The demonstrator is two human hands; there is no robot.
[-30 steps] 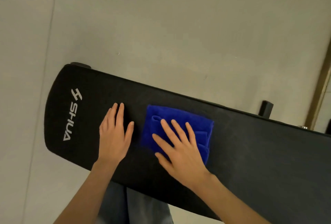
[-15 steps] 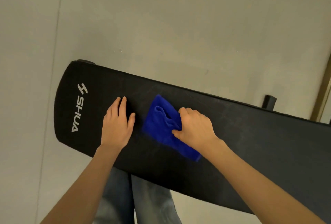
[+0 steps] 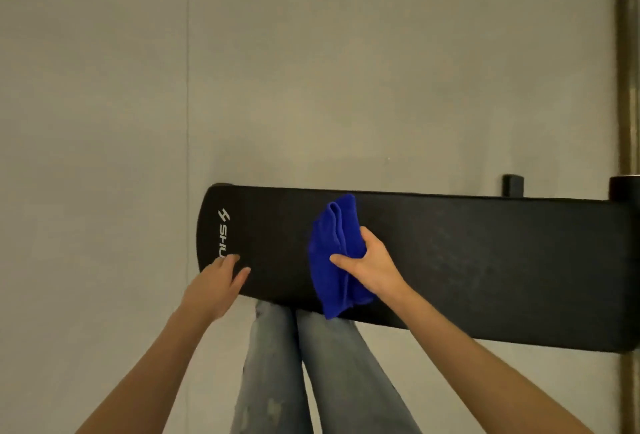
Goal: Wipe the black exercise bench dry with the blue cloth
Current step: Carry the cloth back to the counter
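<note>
Right hand: grips the blue cloth, thumb on top and fingers curled round its bunched folds.
Left hand: fingers relaxed and holding nothing, it rests on the near edge of the black exercise bench, beside the white logo.
Cloth place: on the pad, across its width, nearer the logo end; its lower corner hangs over the near edge.
Step in hand: probably between two strokes, because the cloth is gathered and not spread.
Next move: I judge it needs the cloth pressed flat and drawn along the long right part.
Wetness: cannot tell on the dark surface.
</note>
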